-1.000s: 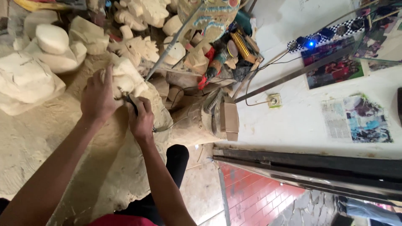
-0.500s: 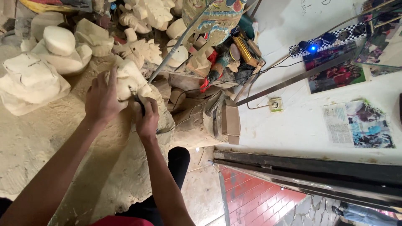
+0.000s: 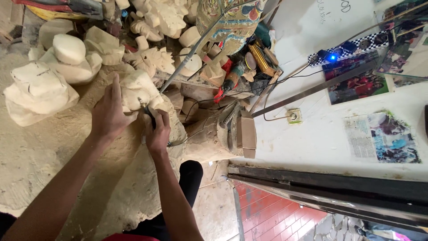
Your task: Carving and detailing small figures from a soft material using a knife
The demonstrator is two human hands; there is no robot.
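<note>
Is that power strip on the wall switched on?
On, it seems: the power strip shows a small blue light glowing at one end, with plugs in it.

Both forearms are bare, with no sleeves, watch or rings showing on the left hand point(image 3: 108, 115) or right hand point(image 3: 158, 134). Black trousers cover the legs toward six o'clock, beside a red garment edge.
</note>
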